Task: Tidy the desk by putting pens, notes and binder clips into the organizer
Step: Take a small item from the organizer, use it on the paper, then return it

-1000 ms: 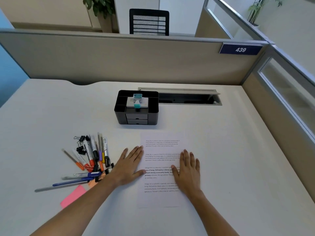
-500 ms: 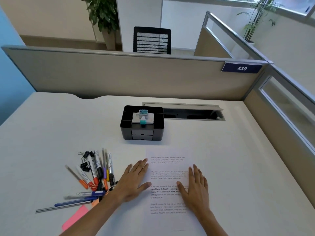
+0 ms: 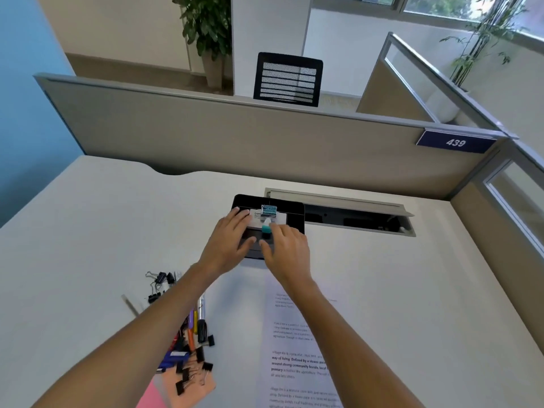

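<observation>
The black organizer [image 3: 295, 212] stands mid-desk with a white card and a small teal item [image 3: 267, 228] on top. My left hand [image 3: 228, 241] grips its left front, fingers on top and thumb on the front face. My right hand [image 3: 288, 251] is at the front, thumb and forefinger pinched at the drawers. Under my left forearm lies a pile of pens [image 3: 195, 323]. Black binder clips [image 3: 159, 279] are scattered beside it, and more binder clips [image 3: 188, 375] rest on an orange note [image 3: 203, 388] next to a pink note [image 3: 148, 399].
A printed paper sheet [image 3: 294, 363] lies under my right forearm. An open cable tray [image 3: 353, 222] is sunk into the desk right of the organizer. Beige partitions [image 3: 265, 142] close the back and right sides.
Both hands have left the paper sheet and reached forward onto the organizer. The view has moved closer and tilted up.
</observation>
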